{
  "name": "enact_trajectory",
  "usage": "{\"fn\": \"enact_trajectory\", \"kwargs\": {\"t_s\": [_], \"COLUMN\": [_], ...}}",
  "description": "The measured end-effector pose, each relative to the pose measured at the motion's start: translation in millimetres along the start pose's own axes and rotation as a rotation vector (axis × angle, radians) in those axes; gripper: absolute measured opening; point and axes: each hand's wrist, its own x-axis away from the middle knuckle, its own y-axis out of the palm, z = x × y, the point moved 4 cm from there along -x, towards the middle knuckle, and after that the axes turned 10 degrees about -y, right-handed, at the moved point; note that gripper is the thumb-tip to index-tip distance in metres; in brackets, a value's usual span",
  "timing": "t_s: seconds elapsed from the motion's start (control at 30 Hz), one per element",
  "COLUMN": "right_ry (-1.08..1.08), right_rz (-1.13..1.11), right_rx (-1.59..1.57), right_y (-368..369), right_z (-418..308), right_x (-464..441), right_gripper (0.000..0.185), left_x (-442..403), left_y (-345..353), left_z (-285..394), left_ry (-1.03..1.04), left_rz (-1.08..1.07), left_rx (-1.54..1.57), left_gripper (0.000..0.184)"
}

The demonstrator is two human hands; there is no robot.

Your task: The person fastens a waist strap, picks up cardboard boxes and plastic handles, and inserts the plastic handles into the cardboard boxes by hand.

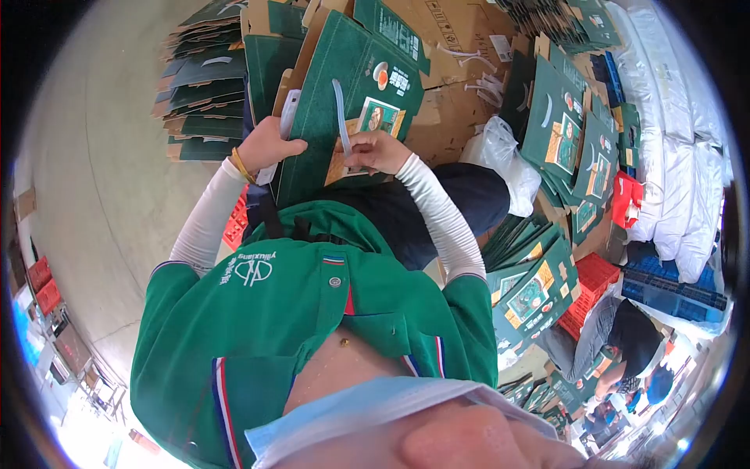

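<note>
A flattened green cardboard gift box (348,82) with printed food pictures stands tilted in front of me. My left hand (269,148), with a yellow band on its wrist, grips the box's left edge, its thumb on the green face. Its other fingers are partly hidden beside a white strip (290,109) at that edge. My right hand (373,152) pinches the lower end of a white plastic carry handle (339,109) that lies across the front of the box. The handle's upper end meets the green panel. Whether its lower end is in a slot is hidden by the fingers.
A stack of flattened green boxes (207,86) stands at left. Loose white handles (486,84) lie on brown cardboard (449,117) ahead. At right are a clear plastic bag (506,160), more green boxes (556,125), a red crate (590,285) and white wrapped bundles (664,117). Other people work at lower right.
</note>
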Motion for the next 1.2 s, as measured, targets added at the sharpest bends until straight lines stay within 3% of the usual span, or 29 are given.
{"fn": "enact_trajectory", "kwargs": {"t_s": [0.17, 0.27, 0.37, 0.43, 0.47, 0.57, 0.63, 0.67, 0.7, 0.73, 0.77, 0.8, 0.83, 0.97, 1.1, 1.17, 1.2], "right_ry": [-0.082, -0.016, -0.155, -0.48, -0.565, -0.725, -0.759, -0.865, -0.83, -0.831, -0.824, -0.902, -0.937, -1.039, -0.982, -0.909, -0.906], "right_rz": [-0.1, -0.168, 0.013, 0.374, 0.538, 0.742, 0.428, 0.459, 0.691, 0.91, 0.893, 0.98, 1.008, 0.801, 0.759, 0.777, 0.789], "right_rx": [-0.125, -0.007, 0.173, 0.237, 0.144, 0.206, -1.104, -0.546, 0.399, 0.909, 0.626, 0.586, 0.717, 0.602, 0.546, 0.438, 0.452], "right_y": [-1, 5, 14, 19, 23, 28, 48, 49, 50, 51, 45, 41, 38, 48, 47, 50, 48], "right_z": [0, 5, 3, -13, -17, 21, 42, 25, 7, -9, -16, -25, -23, -25, -24, -25, -25], "right_x": [-7, -13, -19, -13, -13, -34, -50, -44, -36, -26, -23, -18, -21, -19, -14, -11, -13], "right_gripper": [0.023, 0.02, 0.017, 0.012, 0.008, 0.004, 0.004, 0.005, 0.006, 0.008, 0.011, 0.01, 0.011, 0.015, 0.017, 0.02, 0.022], "left_x": [0, -1, 3, 0, -2, -2, 3, 8, 6, 5, 3, 0, 8, 11, -15, 27, 24], "left_y": [-3, -2, 3, 7, 8, 7, 7, 11, 15, 17, 17, 16, 24, 26, 14, 25, 25], "left_z": [-10, -13, -12, -22, -24, -28, -22, -10, -17, -23, -26, -26, -7, -20, -51, -18, -24], "left_ry": [-0.024, -0.004, 0.036, 0.015, 0.018, -0.068, -0.121, -0.005, -0.045, -0.107, -0.096, -0.106, -0.047, -0.008, -0.083, 1.103, 1.105], "left_rz": [-0.017, 0.042, 0.13, 0.161, 0.161, 0.218, 0.238, 0.241, 0.238, 0.167, 0.167, 0.157, 0.16, 0.083, -0.024, 0.21, 0.207], "left_rx": [0.025, -0.064, 0.158, 0.346, 0.347, 0.227, 0.222, 0.344, 0.418, 0.487, 0.435, 0.418, 0.509, 0.672, 0.519, -0.631, -0.63], "left_gripper": [0.026, 0.025, 0.025, 0.025, 0.025, 0.025, 0.024, 0.021, 0.023, 0.028, 0.028, 0.029, 0.029, 0.025, 0.025, 0.026, 0.026]}}
